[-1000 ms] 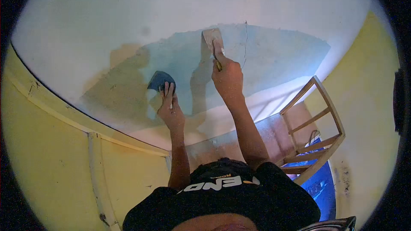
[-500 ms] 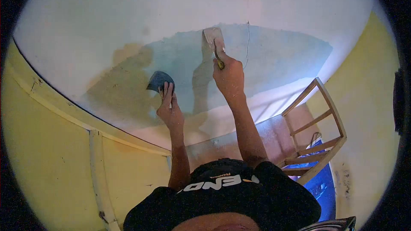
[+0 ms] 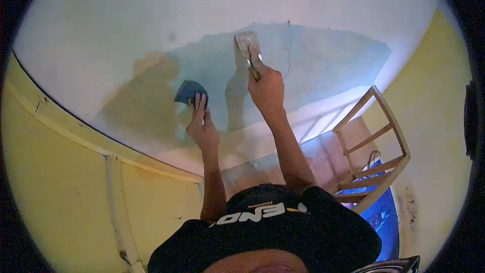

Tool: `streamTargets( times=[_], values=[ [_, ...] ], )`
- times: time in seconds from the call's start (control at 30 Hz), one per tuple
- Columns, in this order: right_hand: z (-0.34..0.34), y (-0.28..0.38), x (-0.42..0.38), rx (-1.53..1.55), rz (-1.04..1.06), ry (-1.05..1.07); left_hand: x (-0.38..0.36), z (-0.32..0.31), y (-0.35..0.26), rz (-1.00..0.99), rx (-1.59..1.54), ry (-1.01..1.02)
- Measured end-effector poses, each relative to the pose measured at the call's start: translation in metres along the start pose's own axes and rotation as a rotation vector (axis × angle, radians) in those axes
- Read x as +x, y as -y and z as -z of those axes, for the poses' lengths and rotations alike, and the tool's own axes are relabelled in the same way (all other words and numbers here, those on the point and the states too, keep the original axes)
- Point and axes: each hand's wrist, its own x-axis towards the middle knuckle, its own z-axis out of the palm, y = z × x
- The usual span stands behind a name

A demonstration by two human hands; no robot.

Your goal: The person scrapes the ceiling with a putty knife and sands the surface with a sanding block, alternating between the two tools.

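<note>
My right hand (image 3: pixel 267 88) is closed around a putty knife (image 3: pixel 247 39), its wide, whitish-smeared blade against the pale wall (image 3: pixel 333 0). That blade lies near the upper edge of a blue-green patch (image 3: pixel 323 60), a little left of a thin crack. Lower and to the left, my left hand (image 3: pixel 203 129) pinches a dark, curved flat piece (image 3: pixel 190 91) between thumb and fingers. This dark piece is held up in front of the patch, and its exact kind cannot be made out. Shadows of my arms and head fall across the patch.
A wooden frame with rungs (image 3: pixel 397 130) stands at the right. Something blue (image 3: pixel 381 222) lies below it near the yellow side wall (image 3: pixel 434 136). Yellow panelling with a raised strip (image 3: pixel 113 192) runs along the left.
My right hand and the putty knife have shifted slightly left in view. My left hand and the dark piece have moved slightly right and up. The whole view has also shifted a little.
</note>
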Motion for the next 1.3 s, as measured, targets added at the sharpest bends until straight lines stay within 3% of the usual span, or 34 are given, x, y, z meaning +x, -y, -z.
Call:
streamTargets(
  times=[0.13,0.33,0.43,0.53,0.67,0.8,0.97,1.2,1.3],
  values=[
    [0.003,0.003,0.017,-0.017,0.023,-0.119,0.003,0.002,0.0,-0.02,0.075,-0.024],
    [0.01,-0.039,-0.02,-0.075,0.021,-0.027,0.008,0.012,0.001,-0.061,0.047,-0.011],
    [0.033,-0.068,-0.035,0.209,-0.123,0.132,0.01,0.021,-0.005,0.012,0.067,-0.006],
    [0.072,-0.051,-0.037,0.584,-0.449,0.162,0.016,0.023,-0.004,-0.062,0.071,-0.021],
    [0.09,-0.07,-0.036,1.001,-0.622,0.38,0.027,0.012,-0.019,-0.135,0.13,-0.006],
    [0.084,-0.075,-0.042,1.389,-0.629,0.515,0.044,-0.007,-0.036,-0.192,0.127,-0.024],
    [0.078,-0.081,-0.042,1.372,-0.614,0.574,0.071,-0.035,-0.06,-0.345,0.23,0.035],
    [0.085,-0.101,-0.047,1.395,-0.621,0.481,0.079,-0.104,-0.083,-0.474,0.143,0.155],
    [0.092,-0.116,-0.05,1.466,-0.644,0.417,0.082,-0.137,-0.087,-0.581,0.248,0.208]
  ],
)
